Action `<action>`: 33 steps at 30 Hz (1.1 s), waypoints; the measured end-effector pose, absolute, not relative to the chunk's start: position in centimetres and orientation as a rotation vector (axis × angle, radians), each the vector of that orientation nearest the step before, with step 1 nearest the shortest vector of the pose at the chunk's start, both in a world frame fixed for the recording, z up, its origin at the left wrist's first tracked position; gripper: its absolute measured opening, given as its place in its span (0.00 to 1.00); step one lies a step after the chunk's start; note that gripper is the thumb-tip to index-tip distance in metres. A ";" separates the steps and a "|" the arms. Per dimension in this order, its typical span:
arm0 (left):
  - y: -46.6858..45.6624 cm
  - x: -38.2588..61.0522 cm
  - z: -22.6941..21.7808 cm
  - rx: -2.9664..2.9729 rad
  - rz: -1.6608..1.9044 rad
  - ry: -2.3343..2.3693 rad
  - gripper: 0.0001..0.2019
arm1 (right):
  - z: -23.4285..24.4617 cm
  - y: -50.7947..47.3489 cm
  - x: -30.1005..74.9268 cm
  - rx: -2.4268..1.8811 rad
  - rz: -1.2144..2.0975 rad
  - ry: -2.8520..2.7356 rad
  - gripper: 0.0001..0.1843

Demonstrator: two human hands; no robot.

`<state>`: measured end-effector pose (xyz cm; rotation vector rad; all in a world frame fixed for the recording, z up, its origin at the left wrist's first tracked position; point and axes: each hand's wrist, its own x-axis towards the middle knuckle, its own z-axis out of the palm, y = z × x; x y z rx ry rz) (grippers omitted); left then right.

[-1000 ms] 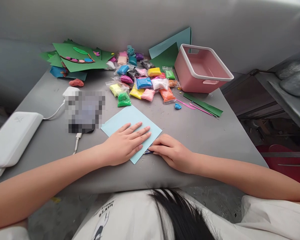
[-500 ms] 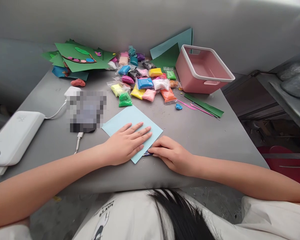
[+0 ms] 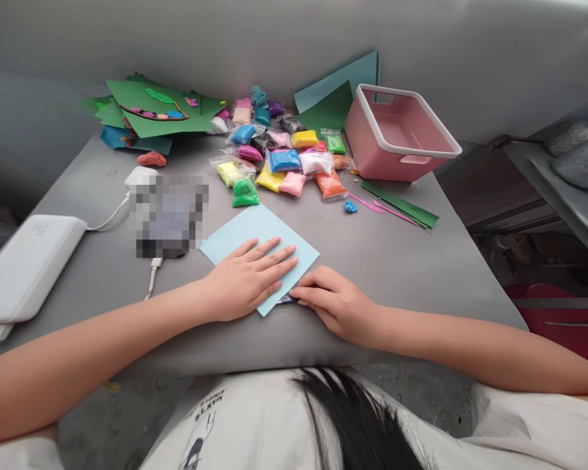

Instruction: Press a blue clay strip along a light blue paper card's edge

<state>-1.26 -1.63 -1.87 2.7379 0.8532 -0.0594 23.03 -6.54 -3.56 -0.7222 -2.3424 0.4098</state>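
Note:
A square of light blue paper (image 3: 245, 228) lies on the grey table in front of me, turned so that one corner points toward me. My left hand (image 3: 247, 281) rests flat on it with the fingers spread. At the paper's near right edge, my right hand (image 3: 336, 303) is closed in a pinch on a small flat item (image 3: 288, 299) with blue and silver on it. Part of this item is under the paper and part is hidden by my fingers, so its kind does not show.
Several bags of coloured clay (image 3: 284, 161) lie beyond the paper, with a pink basket (image 3: 387, 156) to their right. Green sheets with clay shapes (image 3: 151, 117) are piled at the back left. A power bank (image 3: 34, 267) and a blurred-out device (image 3: 171, 215) are at left; pink tools (image 3: 372, 204) at right.
Both hands and the paper stay almost where they were. The view has shifted very slightly.

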 end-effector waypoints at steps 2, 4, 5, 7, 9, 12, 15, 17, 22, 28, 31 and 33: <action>-1.6 -1.3 -1.9 2.737 -0.052 0.853 0.27 | -3.6 -6.6 23.0 -0.713 0.411 -2.340 0.17; -1.6 -1.3 -1.9 2.741 -0.066 0.855 0.27 | -3.5 -6.6 22.9 -0.695 0.425 -2.344 0.16; -1.6 -1.3 -1.9 2.743 -0.076 0.857 0.27 | -3.4 -6.6 23.0 -0.684 0.429 -2.347 0.16; -1.6 -1.3 -1.8 2.746 -0.085 0.856 0.27 | -3.4 -6.6 23.0 -0.672 0.427 -2.350 0.15; -1.6 -1.3 -1.7 2.745 -0.070 0.852 0.27 | -3.4 -6.6 22.9 -0.673 0.419 -2.355 0.16; -1.6 -1.3 -1.7 2.742 -0.040 0.847 0.27 | -3.5 -6.6 22.8 -0.659 0.419 -2.369 0.16; -1.6 -1.4 -1.8 2.740 -0.044 0.841 0.27 | -3.6 -6.6 22.7 -0.628 0.427 -2.377 0.16; -1.6 -1.4 -1.8 2.738 -0.052 0.838 0.27 | -3.7 -6.6 22.5 -0.631 0.419 -2.375 0.15; -1.6 -1.3 -1.8 2.715 -0.076 0.849 0.27 | -3.3 -6.7 21.9 -0.570 0.417 -2.389 0.12; -1.4 -1.2 -1.2 2.654 -0.086 0.844 0.28 | -0.9 -5.9 24.1 -0.465 0.512 -2.477 0.15; -1.2 -1.4 -0.9 2.533 0.023 0.874 0.27 | -1.3 -4.0 28.2 -0.837 0.265 -2.335 0.18; -1.0 -1.5 -0.7 2.416 0.153 0.926 0.26 | -2.5 -2.2 31.8 -1.124 0.002 -2.202 0.14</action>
